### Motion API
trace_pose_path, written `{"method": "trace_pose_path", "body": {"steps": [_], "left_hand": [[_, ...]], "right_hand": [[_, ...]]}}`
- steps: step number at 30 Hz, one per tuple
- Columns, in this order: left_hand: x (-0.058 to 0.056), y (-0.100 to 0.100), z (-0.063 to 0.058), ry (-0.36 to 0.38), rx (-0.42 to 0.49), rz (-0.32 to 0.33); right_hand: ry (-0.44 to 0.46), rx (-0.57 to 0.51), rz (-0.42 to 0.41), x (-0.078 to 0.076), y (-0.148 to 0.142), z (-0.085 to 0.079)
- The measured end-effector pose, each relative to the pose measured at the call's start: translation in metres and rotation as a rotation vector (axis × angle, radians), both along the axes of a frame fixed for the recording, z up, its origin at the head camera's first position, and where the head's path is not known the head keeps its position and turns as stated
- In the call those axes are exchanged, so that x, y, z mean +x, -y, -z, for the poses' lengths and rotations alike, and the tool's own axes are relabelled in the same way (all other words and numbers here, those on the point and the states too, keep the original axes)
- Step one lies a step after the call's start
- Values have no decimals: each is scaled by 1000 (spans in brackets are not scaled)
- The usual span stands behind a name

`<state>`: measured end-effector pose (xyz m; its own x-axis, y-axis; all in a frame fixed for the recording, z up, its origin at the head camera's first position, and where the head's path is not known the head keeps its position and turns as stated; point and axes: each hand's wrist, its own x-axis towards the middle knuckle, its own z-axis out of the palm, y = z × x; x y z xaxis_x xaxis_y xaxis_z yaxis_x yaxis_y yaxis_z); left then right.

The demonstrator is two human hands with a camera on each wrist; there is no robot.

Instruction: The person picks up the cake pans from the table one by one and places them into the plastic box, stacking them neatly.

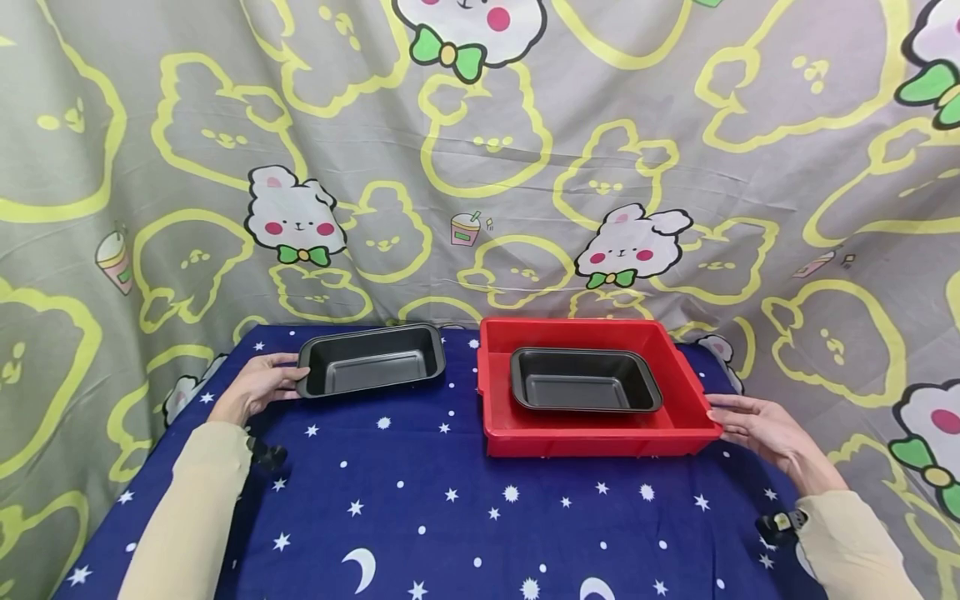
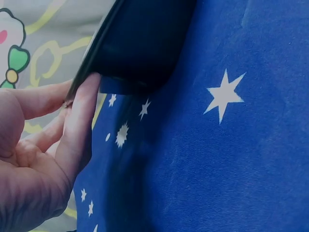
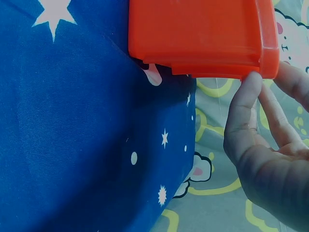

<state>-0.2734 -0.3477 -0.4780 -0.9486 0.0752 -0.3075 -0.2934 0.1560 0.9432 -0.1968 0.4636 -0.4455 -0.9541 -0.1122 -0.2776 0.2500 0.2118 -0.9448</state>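
Observation:
On the left, a dark loaf pan (image 1: 378, 371) stands at a slant near the cloth's back edge. My left hand (image 1: 262, 383) pinches the rim at its left end, as the left wrist view also shows, with thumb and fingers on either side of the loaf pan rim (image 2: 104, 38). A red plastic tray (image 1: 600, 443) lies to the right, with a second dark loaf pan (image 1: 585, 381) inside it. My right hand (image 1: 768, 429) holds the tray's right edge. In the right wrist view its thumb and fingers pinch the red tray (image 3: 203, 34) near a corner.
A dark blue cloth (image 1: 420, 500) with white stars and moons covers the table. Behind it hangs a grey curtain (image 1: 495, 275) with rabbit and bear drawings. A gap of cloth separates the left pan from the tray.

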Motion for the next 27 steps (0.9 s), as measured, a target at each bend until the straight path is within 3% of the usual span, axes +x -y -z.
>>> {"method": "trace_pose_path", "body": {"steps": [13,27], "left_hand": [[10,-5,-2,-18,-40,-24],[14,-9,-1,-32,39,-72]], "right_hand": [[-2,32,9,0,1,-1],[-3,22,6,1,3,-3]]}}
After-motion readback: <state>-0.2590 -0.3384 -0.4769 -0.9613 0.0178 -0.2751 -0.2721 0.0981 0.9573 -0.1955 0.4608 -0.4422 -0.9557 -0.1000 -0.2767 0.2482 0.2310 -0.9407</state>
